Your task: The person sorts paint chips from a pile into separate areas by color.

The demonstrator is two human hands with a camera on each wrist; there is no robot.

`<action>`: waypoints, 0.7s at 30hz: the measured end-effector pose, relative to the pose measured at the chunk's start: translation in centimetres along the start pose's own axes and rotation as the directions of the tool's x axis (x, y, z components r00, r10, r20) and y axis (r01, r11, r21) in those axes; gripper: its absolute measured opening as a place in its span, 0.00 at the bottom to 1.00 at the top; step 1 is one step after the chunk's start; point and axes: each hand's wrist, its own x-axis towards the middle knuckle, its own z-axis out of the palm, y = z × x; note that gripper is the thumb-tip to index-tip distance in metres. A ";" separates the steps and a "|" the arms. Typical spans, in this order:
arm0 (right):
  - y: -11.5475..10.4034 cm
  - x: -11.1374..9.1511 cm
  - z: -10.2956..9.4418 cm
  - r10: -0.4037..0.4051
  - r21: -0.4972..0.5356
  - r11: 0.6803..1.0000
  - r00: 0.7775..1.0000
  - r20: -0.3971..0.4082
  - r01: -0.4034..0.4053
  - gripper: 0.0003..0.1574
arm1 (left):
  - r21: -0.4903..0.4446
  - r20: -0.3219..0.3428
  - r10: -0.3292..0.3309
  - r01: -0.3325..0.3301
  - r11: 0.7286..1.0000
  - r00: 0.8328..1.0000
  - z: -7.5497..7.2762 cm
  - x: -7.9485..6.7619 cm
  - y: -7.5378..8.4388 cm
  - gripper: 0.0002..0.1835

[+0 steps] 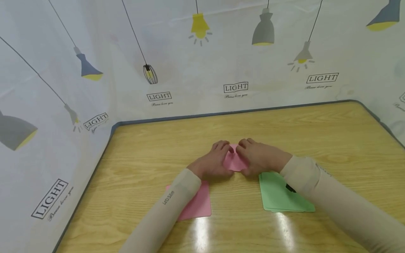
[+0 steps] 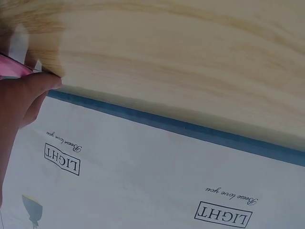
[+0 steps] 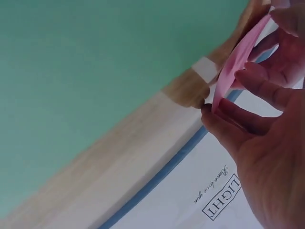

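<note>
A small piece of pink paper (image 1: 235, 163) is held between both hands above the middle of the table, and looks bent or folded. My left hand (image 1: 216, 162) pinches its left side with curled fingers; the left wrist view catches only part of that hand (image 2: 21, 98) and a pink corner (image 2: 12, 67). From the other side, my right hand (image 1: 261, 157) grips the right edge. Seen from the right wrist, the pink paper (image 3: 237, 62) stands almost edge-on, its near end between the right hand's thumb and fingers (image 3: 233, 129).
Pink sheets (image 1: 199, 203) lie under the left forearm. A stack of green sheets (image 1: 278, 196) sits below the right wrist, with a small black object (image 1: 290, 188) by the sleeve. The wooden table (image 1: 152, 147) ends at a blue-edged border against printed white sheeting (image 1: 196, 63).
</note>
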 end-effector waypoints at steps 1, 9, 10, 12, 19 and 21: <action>0.0 -0.1 -0.1 -0.004 0.005 1.000 1.000 -0.006 0.004 0.40 | -0.004 -0.004 0.001 -0.001 1.000 1.000 0.0 0.0 0.0 0.34; -0.7 -0.8 -0.4 -0.016 0.102 0.995 0.999 -0.031 0.019 0.40 | 0.026 -0.037 0.025 -0.024 0.999 0.999 -0.5 -1.0 0.0 0.34; -0.9 -0.8 -0.3 -0.012 0.122 0.992 0.999 -0.032 0.016 0.40 | 0.025 -0.038 0.024 -0.023 0.999 0.999 -0.7 -1.3 -0.1 0.34; -1.3 -0.8 -0.2 -0.017 0.158 0.987 0.999 -0.045 0.024 0.37 | 0.018 -0.033 0.021 -0.020 1.000 0.999 -1.0 -2.0 -0.1 0.33; -4.0 -0.7 0.1 -0.065 0.258 0.963 0.996 -0.058 0.078 0.28 | 0.011 0.020 -0.040 0.040 0.999 0.999 -2.3 -5.8 0.5 0.32; -4.9 -0.7 0.0 -0.088 0.283 0.954 0.994 -0.058 0.101 0.28 | 0.020 0.022 -0.049 0.048 0.999 0.999 -2.6 -7.2 0.7 0.32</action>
